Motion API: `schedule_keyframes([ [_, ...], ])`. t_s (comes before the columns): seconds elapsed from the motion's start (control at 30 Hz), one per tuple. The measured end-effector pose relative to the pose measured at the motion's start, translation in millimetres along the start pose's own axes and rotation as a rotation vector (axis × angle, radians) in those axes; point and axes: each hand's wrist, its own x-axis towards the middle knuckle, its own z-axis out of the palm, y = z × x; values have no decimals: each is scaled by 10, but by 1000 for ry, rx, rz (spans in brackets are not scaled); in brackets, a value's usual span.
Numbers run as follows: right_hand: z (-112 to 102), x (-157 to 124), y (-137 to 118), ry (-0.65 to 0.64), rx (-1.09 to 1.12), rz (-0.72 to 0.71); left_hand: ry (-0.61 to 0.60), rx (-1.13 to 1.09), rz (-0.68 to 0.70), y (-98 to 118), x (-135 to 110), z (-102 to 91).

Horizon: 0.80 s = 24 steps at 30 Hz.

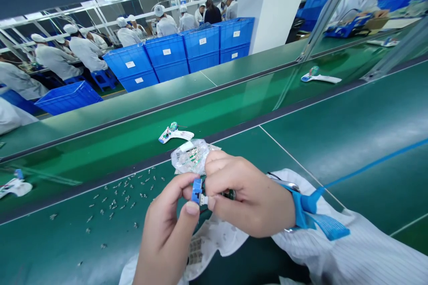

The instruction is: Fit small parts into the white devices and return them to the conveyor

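My left hand (167,227) pinches a small blue part (196,190) between thumb and forefinger. My right hand (247,196) is closed just beside it, its fingertips gripping a small dark piece with a white end that meets the blue part. A blue wrist strap (309,213) wraps my right wrist. Both hands hover over the green work surface (67,249). Right behind them lies a clear plastic bag (190,158) with small circuit boards inside. Beneath my hands rests a white plastic shell (214,240).
Several tiny metal pieces (117,200) are scattered left of my hands. White housings lie on the green conveyor belt (234,107): one housing (175,133) near the bag, another housing (321,76) far right, a third housing (15,185) at left. Blue crates (167,55) and workers in white stand behind.
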Motion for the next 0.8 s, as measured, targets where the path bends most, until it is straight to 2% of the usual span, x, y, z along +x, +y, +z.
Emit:
schedule_keyframes([
  [0.13,-15,6,12,-34,-34,16,-33,164,40,21,13,-27],
  [0.33,-33,9,26,-104,-97,18,-217,444,193,-7,21,-93],
  [0.5,-17,5,46,-114,-123,33,-231,653,269,-73,-12,-129],
  [0.63,-23,2,51,-139,-99,60,-292,749,243,-45,-33,-86],
  [0.8,-29,14,78,-149,-73,98,-220,878,235,-32,-26,18],
])
